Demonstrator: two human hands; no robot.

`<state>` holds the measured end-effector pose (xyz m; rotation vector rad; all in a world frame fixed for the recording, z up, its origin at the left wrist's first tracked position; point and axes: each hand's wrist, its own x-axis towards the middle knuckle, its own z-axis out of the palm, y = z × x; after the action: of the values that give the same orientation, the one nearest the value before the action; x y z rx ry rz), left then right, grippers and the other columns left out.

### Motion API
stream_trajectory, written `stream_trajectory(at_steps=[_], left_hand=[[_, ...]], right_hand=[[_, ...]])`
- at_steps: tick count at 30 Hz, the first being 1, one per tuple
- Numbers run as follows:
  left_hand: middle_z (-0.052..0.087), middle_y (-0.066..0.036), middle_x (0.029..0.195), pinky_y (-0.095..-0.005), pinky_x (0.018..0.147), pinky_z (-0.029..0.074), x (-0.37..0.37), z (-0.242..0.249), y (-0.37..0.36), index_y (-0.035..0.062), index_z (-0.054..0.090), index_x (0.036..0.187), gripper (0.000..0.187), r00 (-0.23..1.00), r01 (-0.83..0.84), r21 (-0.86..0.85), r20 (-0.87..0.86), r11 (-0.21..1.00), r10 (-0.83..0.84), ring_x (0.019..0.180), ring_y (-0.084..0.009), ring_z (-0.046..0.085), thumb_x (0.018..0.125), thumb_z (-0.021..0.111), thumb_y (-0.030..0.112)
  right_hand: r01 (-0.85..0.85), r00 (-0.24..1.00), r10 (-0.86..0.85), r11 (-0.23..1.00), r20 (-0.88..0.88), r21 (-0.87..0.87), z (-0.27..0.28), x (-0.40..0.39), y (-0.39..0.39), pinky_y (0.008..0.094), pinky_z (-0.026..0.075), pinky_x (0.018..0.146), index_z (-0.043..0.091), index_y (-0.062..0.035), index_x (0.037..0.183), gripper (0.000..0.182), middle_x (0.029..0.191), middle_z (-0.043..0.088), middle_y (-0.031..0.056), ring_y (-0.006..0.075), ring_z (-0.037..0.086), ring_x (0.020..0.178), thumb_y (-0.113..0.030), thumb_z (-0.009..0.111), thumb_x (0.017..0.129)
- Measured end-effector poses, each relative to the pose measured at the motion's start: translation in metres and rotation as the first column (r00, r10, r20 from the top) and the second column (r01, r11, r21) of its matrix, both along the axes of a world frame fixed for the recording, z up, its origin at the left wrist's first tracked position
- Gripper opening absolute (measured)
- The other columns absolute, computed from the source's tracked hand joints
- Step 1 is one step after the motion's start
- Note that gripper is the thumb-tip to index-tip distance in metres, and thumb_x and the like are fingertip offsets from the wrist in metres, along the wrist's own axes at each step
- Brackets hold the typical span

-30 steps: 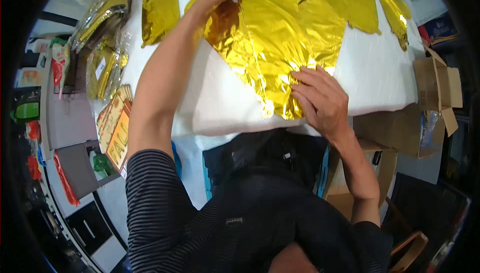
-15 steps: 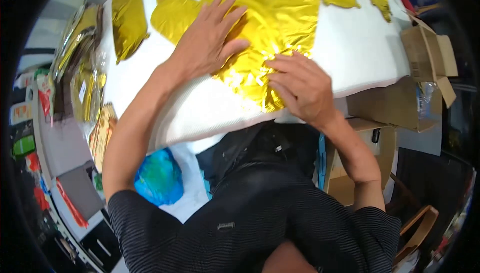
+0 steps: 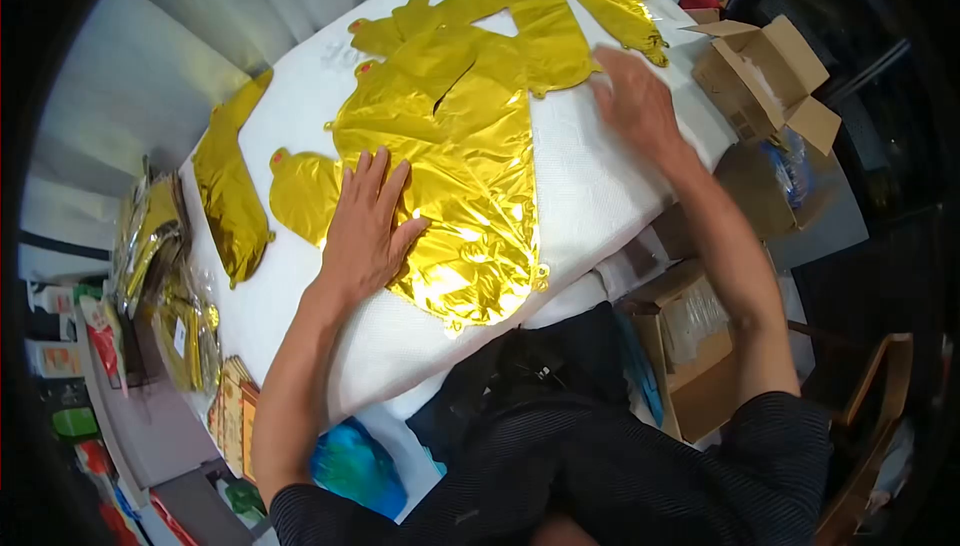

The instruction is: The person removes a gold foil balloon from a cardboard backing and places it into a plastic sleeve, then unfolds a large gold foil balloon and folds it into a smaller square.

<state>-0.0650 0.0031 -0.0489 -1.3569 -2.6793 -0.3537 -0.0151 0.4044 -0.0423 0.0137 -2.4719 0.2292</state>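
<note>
Flat gold foil balloons are spread over a white padded table (image 3: 620, 196). My left hand (image 3: 365, 231) lies with fingers spread on the left side of the large, crinkled foil balloon (image 3: 470, 246), which has a dark slit near its upper middle. To the right, my right hand (image 3: 640, 111) hovers over the white cover, slightly blurred, its fingers and thumb apart. Its fingertips are right by the rounded end of another gold foil piece (image 3: 555, 41). A separate gold foil balloon (image 3: 228, 191) lies at the table's left.
Packaged gold foil balloons (image 3: 185, 336) hang at the table's left edge. An open cardboard box (image 3: 760, 76) stands at the right, with another box (image 3: 690, 356) below the table edge. A blue bag (image 3: 358, 466) sits below, near my left arm.
My right hand has left the lower part of the large balloon and moved up and right. My left hand stays flat on the foil. The view has shifted, showing more of the table's far side.
</note>
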Motion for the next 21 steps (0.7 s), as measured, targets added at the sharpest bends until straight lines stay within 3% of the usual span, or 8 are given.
stream_trajectory(at_steps=[2, 5, 7, 11, 14, 17, 19, 21], left_hand=[[0.033, -0.028, 0.162, -0.0555, 0.127, 0.019, 0.0, 0.0, 0.0, 0.0013, 0.042, 0.154, 0.072, 1.0, -0.003, 0.014, 0.009, 1.0, 0.003, 0.152, -0.0471, 0.028, 0.099, 0.065, 0.042], [0.033, -0.028, 0.162, -0.0556, 0.127, 0.019, 0.0, -0.002, -0.001, 0.0003, 0.041, 0.154, 0.074, 1.0, -0.003, 0.047, 0.019, 0.999, 0.002, 0.152, -0.0474, 0.027, 0.098, 0.067, 0.041], [0.032, -0.029, 0.163, -0.0548, 0.127, 0.02, 0.002, 0.001, -0.001, -0.0004, 0.039, 0.155, 0.077, 1.0, -0.018, 0.028, 0.014, 0.999, 0.018, 0.153, -0.0469, 0.027, 0.097, 0.068, 0.041], [0.03, -0.028, 0.164, -0.0502, 0.127, 0.022, 0.005, 0.005, -0.006, -0.0008, 0.037, 0.155, 0.076, 0.993, -0.032, 0.199, 0.115, 0.98, 0.009, 0.154, -0.0436, 0.027, 0.094, 0.073, 0.029], [0.035, -0.028, 0.162, -0.0484, 0.124, 0.028, 0.006, 0.008, -0.013, -0.0017, 0.042, 0.151, 0.07, 0.997, -0.009, 0.415, 0.073, 0.91, -0.024, 0.152, -0.0443, 0.032, 0.092, 0.074, 0.018], [0.038, -0.027, 0.161, -0.0486, 0.124, 0.028, 0.009, 0.022, -0.012, -0.0024, 0.044, 0.148, 0.066, 0.999, 0.031, 0.471, 0.011, 0.882, -0.04, 0.152, -0.0435, 0.033, 0.093, 0.074, 0.021], [0.041, -0.027, 0.159, -0.0491, 0.122, 0.032, 0.012, 0.04, -0.005, -0.003, 0.046, 0.146, 0.063, 0.999, 0.03, 0.476, 0.004, 0.879, -0.036, 0.15, -0.0431, 0.038, 0.095, 0.074, 0.021], [0.046, -0.027, 0.156, -0.0489, 0.119, 0.037, 0.005, 0.057, 0.007, -0.0021, 0.047, 0.146, 0.062, 0.993, 0.11, 0.478, -0.08, 0.871, -0.081, 0.146, -0.0439, 0.044, 0.095, 0.074, 0.02]], right_hand=[[0.125, 0.992, -0.126, 0.99, 0.022, 0.065, 0.0, -0.034, 0.042, 0.0464, 0.055, 0.099, 0.065, -0.0004, 0.131, 0.042, 0.127, 0.068, 0.0247, 0.042, 0.066, 0.116, -0.015, 0.071, 0.092], [0.214, 0.969, -0.176, 0.949, -0.171, 0.232, -0.007, -0.069, 0.076, 0.051, 0.056, 0.093, 0.067, 0.0035, 0.117, 0.03, 0.113, 0.073, 0.0232, 0.0416, 0.069, 0.107, -0.016, 0.068, 0.094], [0.273, 0.902, -0.313, 0.947, 0.297, 0.168, 0.006, -0.08, 0.082, 0.0525, 0.056, 0.089, 0.07, 0.0027, 0.104, 0.018, 0.102, 0.074, 0.0241, 0.0429, 0.071, 0.099, -0.01, 0.065, 0.093], [0.235, 0.915, -0.32, 0.918, 0.246, 0.321, 0.0, -0.103, 0.106, 0.057, 0.055, 0.081, 0.071, -0.0005, 0.096, 0.017, 0.094, 0.072, 0.028, 0.0428, 0.072, 0.091, -0.015, 0.064, 0.092], [0.316, 0.91, -0.369, 0.912, 0.189, 0.263, 0.007, -0.105, 0.109, 0.0537, 0.057, 0.08, 0.075, -0.0008, 0.092, 0.012, 0.094, 0.072, 0.0266, 0.041, 0.072, 0.091, -0.008, 0.067, 0.085], [0.366, 0.92, -0.365, 0.93, 0.144, 0.018, 0.006, -0.123, 0.134, 0.0501, 0.058, 0.081, 0.076, -0.0017, 0.097, 0.018, 0.096, 0.074, 0.0242, 0.0396, 0.073, 0.092, -0.011, 0.074, 0.082], [0.425, 0.876, -0.398, 0.904, 0.274, -0.047, 0.011, -0.133, 0.142, 0.0492, 0.058, 0.086, 0.079, -0.0099, 0.102, 0.018, 0.105, 0.075, 0.0206, 0.0394, 0.073, 0.102, -0.015, 0.068, 0.088], [0.444, 0.837, -0.383, 0.893, 0.391, -0.077, 0.028, -0.131, 0.141, 0.0485, 0.058, 0.087, 0.078, -0.0084, 0.105, 0.021, 0.106, 0.075, 0.0204, 0.0388, 0.072, 0.103, -0.018, 0.069, 0.088]])
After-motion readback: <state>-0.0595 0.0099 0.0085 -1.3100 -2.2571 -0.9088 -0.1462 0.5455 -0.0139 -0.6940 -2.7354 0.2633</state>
